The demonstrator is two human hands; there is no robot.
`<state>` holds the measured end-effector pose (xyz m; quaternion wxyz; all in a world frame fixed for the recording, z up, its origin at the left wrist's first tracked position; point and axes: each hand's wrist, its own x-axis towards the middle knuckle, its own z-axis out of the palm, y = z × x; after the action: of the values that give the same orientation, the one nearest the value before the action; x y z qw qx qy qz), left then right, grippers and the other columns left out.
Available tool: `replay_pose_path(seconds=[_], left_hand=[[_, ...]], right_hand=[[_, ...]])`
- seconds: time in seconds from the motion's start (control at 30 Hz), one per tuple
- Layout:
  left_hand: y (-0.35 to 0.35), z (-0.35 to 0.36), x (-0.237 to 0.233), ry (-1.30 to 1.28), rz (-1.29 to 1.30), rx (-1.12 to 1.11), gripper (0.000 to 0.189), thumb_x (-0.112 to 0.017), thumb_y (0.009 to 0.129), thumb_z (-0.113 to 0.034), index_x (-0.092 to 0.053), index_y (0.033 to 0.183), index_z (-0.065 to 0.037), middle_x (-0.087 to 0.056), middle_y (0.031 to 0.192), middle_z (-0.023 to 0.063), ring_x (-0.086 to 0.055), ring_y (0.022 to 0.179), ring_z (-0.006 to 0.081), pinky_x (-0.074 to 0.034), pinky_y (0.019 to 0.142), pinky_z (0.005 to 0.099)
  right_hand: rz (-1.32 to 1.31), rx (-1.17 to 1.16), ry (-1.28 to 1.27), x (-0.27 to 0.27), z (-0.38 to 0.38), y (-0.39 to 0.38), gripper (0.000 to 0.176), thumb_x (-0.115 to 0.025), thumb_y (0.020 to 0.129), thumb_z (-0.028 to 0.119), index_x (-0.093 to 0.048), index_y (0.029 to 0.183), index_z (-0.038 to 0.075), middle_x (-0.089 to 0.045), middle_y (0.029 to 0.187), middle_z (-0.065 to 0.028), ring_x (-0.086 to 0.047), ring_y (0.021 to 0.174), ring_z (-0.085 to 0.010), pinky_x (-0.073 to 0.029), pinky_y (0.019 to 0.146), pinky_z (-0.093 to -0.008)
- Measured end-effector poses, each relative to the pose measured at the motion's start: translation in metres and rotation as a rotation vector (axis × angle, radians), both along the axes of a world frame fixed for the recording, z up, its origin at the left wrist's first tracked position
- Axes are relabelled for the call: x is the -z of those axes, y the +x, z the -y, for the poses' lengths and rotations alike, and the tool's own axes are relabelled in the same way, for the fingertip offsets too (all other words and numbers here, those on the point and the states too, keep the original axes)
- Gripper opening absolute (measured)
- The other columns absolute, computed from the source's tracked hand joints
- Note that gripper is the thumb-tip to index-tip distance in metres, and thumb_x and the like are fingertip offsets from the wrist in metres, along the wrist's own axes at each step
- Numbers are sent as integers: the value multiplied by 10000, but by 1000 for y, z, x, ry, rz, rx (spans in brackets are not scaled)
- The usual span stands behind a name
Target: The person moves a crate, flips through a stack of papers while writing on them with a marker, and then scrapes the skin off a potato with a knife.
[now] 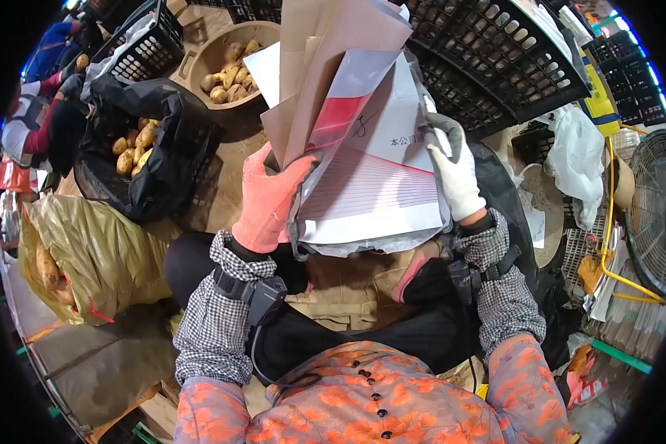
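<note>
My left hand (268, 194), in a coral glove, grips the left edge of a bundle of papers (377, 196) held over my lap. My right hand (455, 166), in a white glove with grey fingertips, is closed at the bundle's right edge, where a slim white piece (429, 105) shows by its fingers. The top sheet has printed lines, a red band, printed characters and a handwritten mark. Brown paper sheets (303, 66) stand up at its upper left. Grey plastic shows along the bundle's lower edge.
Left are a black bag (192, 126) of potatoes, a yellowish plastic bag (100, 251) and a tan basin (194, 74) of potatoes. Black crates (496, 59) lean ahead. A white plastic bag (579, 159) and a fan (651, 214) stand right. Other people (41, 126) sit far left.
</note>
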<state>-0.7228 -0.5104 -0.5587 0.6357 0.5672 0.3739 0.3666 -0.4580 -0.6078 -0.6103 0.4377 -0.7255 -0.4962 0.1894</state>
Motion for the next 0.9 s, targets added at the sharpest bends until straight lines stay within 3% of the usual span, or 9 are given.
replay_pose_path(seconds=[0.1, 0.2, 0.37, 0.5, 0.67, 0.73, 0.8, 0.83, 0.9], left_hand=[[-3, -2, 4, -38, -54, -11, 187, -637, 810, -28, -639, 992, 18, -638, 811, 8, -530, 685, 40, -429, 616, 192], [0, -2, 5, -18, -47, 8, 186, -643, 809, -29, -641, 990, 16, -639, 822, 3, -532, 691, 40, -425, 622, 190], [0, -2, 9, 24, -19, 19, 193, -648, 809, -30, -641, 996, 20, -642, 843, 7, -535, 730, 42, -431, 649, 200], [-1, -1, 16, -21, -62, 12, 192, -650, 803, -30, -643, 987, 23, -645, 842, 16, -542, 733, 44, -434, 649, 205], [-9, -6, 3, -66, 107, -84, 149, -655, 795, -32, -643, 936, 17, -645, 827, 21, -572, 714, 65, -452, 646, 218], [-15, -11, 17, -14, 27, -23, 158, -654, 794, -22, -640, 949, 9, -650, 847, 25, -580, 735, 71, -458, 661, 221], [-5, -1, 9, -192, 97, -88, 194, -659, 791, -19, -640, 982, 7, -658, 870, 31, -579, 751, 69, -463, 673, 223], [2, 3, 4, -162, 99, -66, 208, -667, 789, -25, -641, 993, 10, -667, 886, 39, -582, 765, 73, -470, 682, 226], [6, 6, 21, -114, 56, 17, 271, -658, 797, -33, -627, 1060, 24, -672, 875, 42, -581, 754, 68, -478, 671, 232]], right_hand=[[-995, 58, 232, -8, 5, 2, 342, -542, 944, 148, -458, 1262, 55, -537, 1195, -90, -533, 1105, -159, -449, 919, -274], [-831, -75, 326, -12, 8, -10, 367, -530, 948, 127, -421, 1291, 60, -518, 1224, -86, -534, 1103, -154, -449, 925, -281], [-1132, -51, 241, 3, 10, -34, 456, -633, 863, 62, -481, 1291, 21, -542, 1227, -52, -530, 1092, -129, -435, 931, -268], [-899, -14, 240, -6, 3, -50, 388, -571, 936, 240, -507, 1257, 32, -563, 1172, -40, -534, 1057, -126, -438, 912, -254], [-1366, 251, 192, -13, 13, -59, 357, -485, 969, 327, -543, 1183, 47, -591, 1078, -35, -612, 864, -148, -518, 725, -274], [-1375, 382, 64, 24, 19, -34, 308, -484, 939, 141, -504, 1225, 28, -611, 1023, -69, -613, 929, -179, -536, 786, -305], [-1867, -446, 144, 11, 7, -33, 303, -524, 915, 130, -522, 1211, 65, -599, 927, -47, -596, 801, -141, -518, 683, -284], [-1179, 30, -48, -15, 10, -52, 351, -540, 889, 86, -493, 1237, 88, -564, 905, -32, -548, 759, -104, -472, 647, -242], [-1073, -47, 180, -10, -7, -73, 516, -576, 852, 49, -374, 1326, 68, -543, 994, -50, -545, 795, -93, -481, 692, -216]])
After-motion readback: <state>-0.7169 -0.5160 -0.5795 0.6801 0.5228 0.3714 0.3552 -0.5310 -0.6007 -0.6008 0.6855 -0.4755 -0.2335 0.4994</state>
